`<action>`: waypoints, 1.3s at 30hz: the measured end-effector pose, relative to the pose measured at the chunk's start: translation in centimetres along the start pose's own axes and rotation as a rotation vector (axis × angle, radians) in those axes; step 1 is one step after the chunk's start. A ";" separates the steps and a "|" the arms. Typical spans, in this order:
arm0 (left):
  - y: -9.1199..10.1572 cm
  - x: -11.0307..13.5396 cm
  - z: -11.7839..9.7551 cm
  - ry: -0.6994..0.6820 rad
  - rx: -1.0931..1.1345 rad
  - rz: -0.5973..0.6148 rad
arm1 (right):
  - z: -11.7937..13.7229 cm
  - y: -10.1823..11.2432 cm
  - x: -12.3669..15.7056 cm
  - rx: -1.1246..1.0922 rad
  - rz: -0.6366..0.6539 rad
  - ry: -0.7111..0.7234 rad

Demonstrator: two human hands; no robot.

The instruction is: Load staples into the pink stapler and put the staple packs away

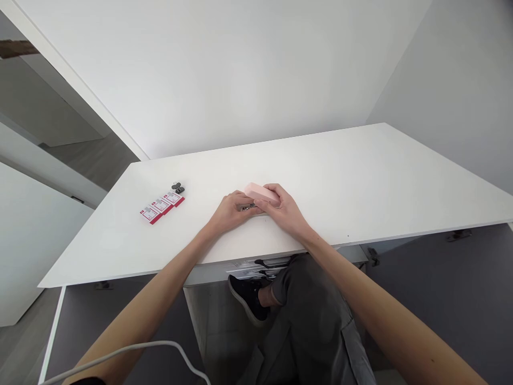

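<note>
My right hand (285, 211) is closed round a small pale pink oblong box (258, 191), tilted above the white tabletop (336, 182). Its thumb lies along the near side of the box. My left hand (230, 213) rests low over the table just to the left, fingers curled and thumb reaching toward the right hand. Between its thumb and fingers shows a small shiny metallic piece (247, 207), too small and too covered to name. How far the left fingers touch the box cannot be told.
At the table's left lie several red-and-white printed cards (162, 206) in a row, overlapping. Two small dark objects (177, 187) sit just beyond them. A white wall (240, 75) rises behind the table. A white cable (152, 344) crosses the lower left. Drawers with dark handles (272, 263) are below.
</note>
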State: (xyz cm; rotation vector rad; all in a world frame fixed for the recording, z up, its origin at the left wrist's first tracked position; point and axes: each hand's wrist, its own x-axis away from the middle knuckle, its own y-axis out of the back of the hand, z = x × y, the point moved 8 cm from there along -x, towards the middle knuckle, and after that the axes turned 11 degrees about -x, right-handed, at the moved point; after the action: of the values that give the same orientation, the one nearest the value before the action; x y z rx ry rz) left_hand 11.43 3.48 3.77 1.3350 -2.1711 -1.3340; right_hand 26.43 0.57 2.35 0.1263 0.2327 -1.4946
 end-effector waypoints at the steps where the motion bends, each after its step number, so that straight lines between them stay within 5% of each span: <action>1: -0.2 0.0 -0.1 -0.009 0.002 0.005 | 0.0 0.1 0.1 -0.009 -0.005 -0.009; 11: -0.5 0.0 -1.1 -0.043 -0.057 -0.016 | 0.3 0.3 0.2 -0.084 -0.025 0.006; 20: 0.7 0.8 -1.0 0.068 0.106 -0.113 | 0.1 0.2 0.1 -0.115 -0.008 0.015; 25: 1.5 1.0 -1.7 -0.023 0.031 -0.213 | 0.2 0.3 0.1 -0.105 -0.025 0.015; 39: 0.1 1.1 -2.5 -0.195 -0.162 -0.149 | 0.2 0.2 0.1 -0.164 -0.028 0.013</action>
State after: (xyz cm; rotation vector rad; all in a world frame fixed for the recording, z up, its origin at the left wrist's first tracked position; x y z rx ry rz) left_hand 12.36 1.23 4.95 1.3779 -2.0618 -1.7229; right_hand 26.65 0.48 2.51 0.0015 0.3674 -1.4969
